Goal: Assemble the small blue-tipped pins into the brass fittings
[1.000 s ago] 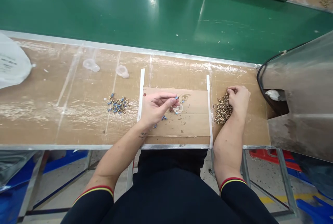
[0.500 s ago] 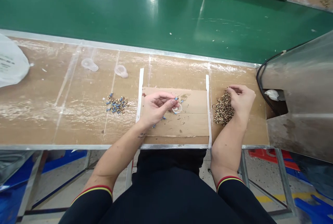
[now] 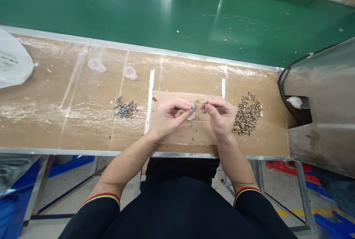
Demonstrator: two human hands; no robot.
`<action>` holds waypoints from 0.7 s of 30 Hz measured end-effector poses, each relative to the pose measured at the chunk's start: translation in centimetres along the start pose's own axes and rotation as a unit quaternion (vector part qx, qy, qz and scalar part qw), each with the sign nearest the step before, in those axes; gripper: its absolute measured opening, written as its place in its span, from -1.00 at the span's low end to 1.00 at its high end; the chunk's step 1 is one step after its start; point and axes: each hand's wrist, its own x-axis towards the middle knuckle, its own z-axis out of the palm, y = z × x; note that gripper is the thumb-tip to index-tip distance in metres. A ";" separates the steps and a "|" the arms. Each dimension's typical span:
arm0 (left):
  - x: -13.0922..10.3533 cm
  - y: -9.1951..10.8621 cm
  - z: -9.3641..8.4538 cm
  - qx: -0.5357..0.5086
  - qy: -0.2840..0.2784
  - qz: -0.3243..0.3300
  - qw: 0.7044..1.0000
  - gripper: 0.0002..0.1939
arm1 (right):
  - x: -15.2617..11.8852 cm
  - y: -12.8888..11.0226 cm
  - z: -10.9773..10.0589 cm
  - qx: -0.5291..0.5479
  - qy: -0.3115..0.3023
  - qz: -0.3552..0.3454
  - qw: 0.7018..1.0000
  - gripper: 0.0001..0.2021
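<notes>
My left hand (image 3: 172, 117) pinches a small blue piece (image 3: 193, 108) between thumb and fingertips over the cardboard sheet (image 3: 183, 139). Close by on the right, my right hand (image 3: 222, 116) is closed on a small brass-coloured metal piece (image 3: 205, 103). The two pieces face each other with a narrow gap between them. Beyond my right hand lies a heap of brass-coloured metal pieces (image 3: 248, 115). Left of the sheet, a smaller pile of brass pieces with blue parts (image 3: 125, 108) rests on the table. Partly behind my fingers is a small round clear item with blue in it (image 3: 190, 117).
Two clear plastic cups (image 3: 96, 65) (image 3: 129, 72) lie toward the back left, and a white bag (image 3: 13, 59) is at the far left. A metal housing (image 3: 327, 102) with a black cable (image 3: 281, 83) bounds the right. Behind the table runs a green surface (image 3: 124, 13).
My right hand has come left from the brass heap to the middle, carrying a small metal piece close to my left hand. My left hand has shifted slightly right with its blue piece.
</notes>
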 end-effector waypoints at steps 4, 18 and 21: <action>-0.1 -0.1 0.1 0.006 0.013 0.016 1.000 -0.95 | -0.4 0.0 0.6 0.001 -0.030 -0.015 0.999 -0.87; -0.7 -0.3 0.2 0.033 0.035 0.012 0.999 -0.89 | -1.2 0.7 1.3 0.034 -0.037 -0.004 0.999 -0.92; -0.6 -0.2 0.2 0.042 0.039 0.023 0.998 -0.91 | -1.2 0.6 1.4 0.035 -0.038 -0.009 0.999 -0.93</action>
